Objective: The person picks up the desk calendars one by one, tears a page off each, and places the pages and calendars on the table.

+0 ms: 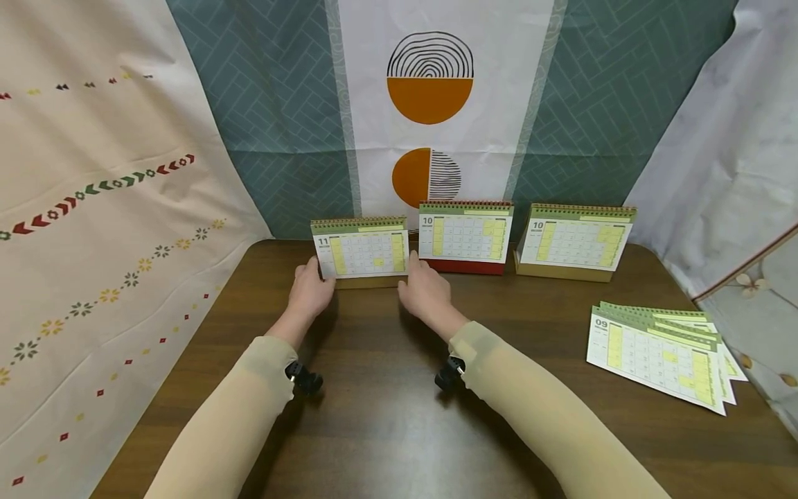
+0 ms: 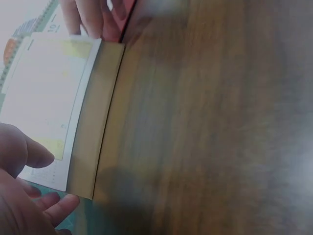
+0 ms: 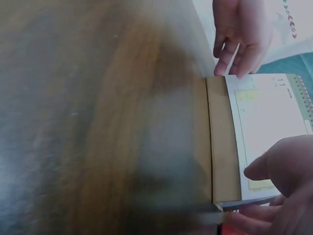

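Observation:
A desk calendar showing page 11, on a tan stand, stands at the back of the brown table between both hands. My left hand holds its left end, the thumb over the page and the fingers around the side edge. At the other end my right hand grips the calendar likewise, its thumb over the page's lower corner and the other fingers partly hidden behind the side. Close beside the right hand stands a second calendar with a red base, showing page 10.
Farther right stands a third calendar on a tan base, also at page 10. Several loose calendar sheets, the top one marked 09, lie fanned at the table's right side. Patterned cloths hang behind the table.

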Motion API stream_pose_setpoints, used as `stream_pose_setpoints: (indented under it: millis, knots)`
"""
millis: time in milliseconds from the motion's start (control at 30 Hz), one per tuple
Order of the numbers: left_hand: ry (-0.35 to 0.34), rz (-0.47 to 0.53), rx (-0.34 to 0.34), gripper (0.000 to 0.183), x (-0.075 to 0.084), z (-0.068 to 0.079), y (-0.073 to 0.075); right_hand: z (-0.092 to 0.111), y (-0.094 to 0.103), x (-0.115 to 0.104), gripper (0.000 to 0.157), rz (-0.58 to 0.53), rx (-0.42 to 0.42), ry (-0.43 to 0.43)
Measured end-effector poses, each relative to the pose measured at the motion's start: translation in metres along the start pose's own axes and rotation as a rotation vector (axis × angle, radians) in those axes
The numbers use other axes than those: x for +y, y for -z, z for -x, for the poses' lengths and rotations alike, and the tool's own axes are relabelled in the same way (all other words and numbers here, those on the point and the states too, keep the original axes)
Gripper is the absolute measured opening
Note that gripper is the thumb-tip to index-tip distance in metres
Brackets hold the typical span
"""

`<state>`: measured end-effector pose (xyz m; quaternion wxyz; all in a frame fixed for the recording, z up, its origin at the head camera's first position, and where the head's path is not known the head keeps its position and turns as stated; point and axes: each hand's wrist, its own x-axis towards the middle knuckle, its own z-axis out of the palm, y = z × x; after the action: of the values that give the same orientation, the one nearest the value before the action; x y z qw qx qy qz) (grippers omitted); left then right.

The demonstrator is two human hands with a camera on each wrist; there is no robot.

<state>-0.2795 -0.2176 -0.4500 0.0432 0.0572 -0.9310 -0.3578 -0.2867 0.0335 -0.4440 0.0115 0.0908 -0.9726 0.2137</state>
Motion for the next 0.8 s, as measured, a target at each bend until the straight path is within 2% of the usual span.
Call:
stream_pose_setpoints:
  millis: [33, 167, 333, 367, 433, 567, 600, 667, 800]
  knots:
    - [0.009, 0.018, -0.012, 0.069, 0.006, 0.005, 0.002, 0.002, 0.001, 0.001, 0.076, 0.011, 0.016, 0.011]
    - [-0.019, 0.038, -0.024, 0.072, 0.007, 0.014, 0.002, 0.011, 0.003, 0.003, 0.074, 0.026, 0.064, 0.065]
    - [-0.027, 0.055, -0.036, 0.072, 0.009, 0.018, 0.001, 0.016, 0.004, 0.003, 0.069, -0.021, 0.057, 0.092]
    - [-0.025, 0.059, -0.038, 0.073, 0.009, 0.017, 0.001, 0.016, 0.004, 0.003, 0.069, -0.038, 0.049, 0.091]
    - [-0.057, 0.064, -0.024, 0.075, -0.016, -0.001, -0.009, 0.015, 0.004, 0.003, 0.070, -0.074, 0.028, 0.087]
    - [-0.057, 0.080, -0.024, 0.074, -0.017, -0.007, -0.012, 0.011, 0.005, 0.003, 0.072, -0.130, -0.007, 0.081]
    - [-0.060, 0.079, -0.022, 0.073, -0.016, -0.008, -0.012, 0.009, 0.005, 0.003, 0.073, -0.135, -0.014, 0.077]
    - [-0.027, 0.079, -0.034, 0.070, 0.008, 0.006, -0.002, 0.006, 0.005, 0.003, 0.073, -0.148, -0.025, 0.071]
    - [-0.028, 0.076, -0.036, 0.070, 0.011, 0.003, -0.003, -0.003, 0.005, 0.004, 0.073, -0.168, -0.043, 0.055]
